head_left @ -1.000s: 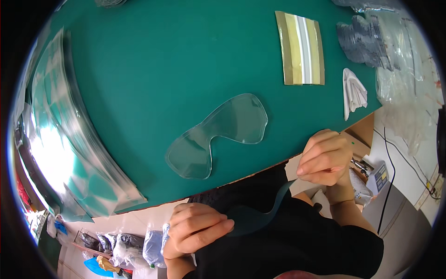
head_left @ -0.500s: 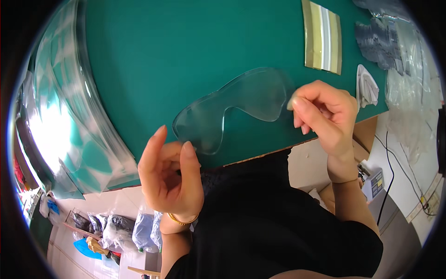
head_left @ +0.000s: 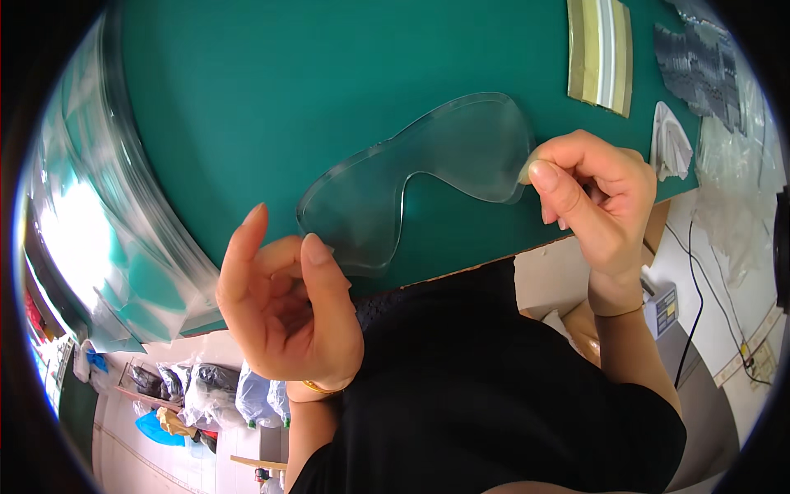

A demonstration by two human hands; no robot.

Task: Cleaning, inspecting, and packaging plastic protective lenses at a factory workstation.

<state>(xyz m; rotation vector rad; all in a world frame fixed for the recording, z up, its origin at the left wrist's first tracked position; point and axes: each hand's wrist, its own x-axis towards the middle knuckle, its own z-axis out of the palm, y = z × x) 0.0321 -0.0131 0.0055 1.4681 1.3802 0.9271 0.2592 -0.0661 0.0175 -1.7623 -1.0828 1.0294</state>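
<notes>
A clear goggle lens with a curved nose notch is held above the green tabletop, its right end higher than its left. Thumb and forefinger of my right hand pinch the right end. The lens's left end sits at my left hand, between the thumb and the curled fingers behind it, while the forefinger sticks out free. My left fingers partly hide that lower left corner.
Clear plastic sheets lie stacked along the table's left side. A yellowish strip with a white band and a folded pale cloth are on the right. Plastic film drapes beyond. The green table's near edge runs before my body.
The lens has come up a little and shows more sharply, its right end shifting up and right. My left hand has moved left, my right hand slightly right.
</notes>
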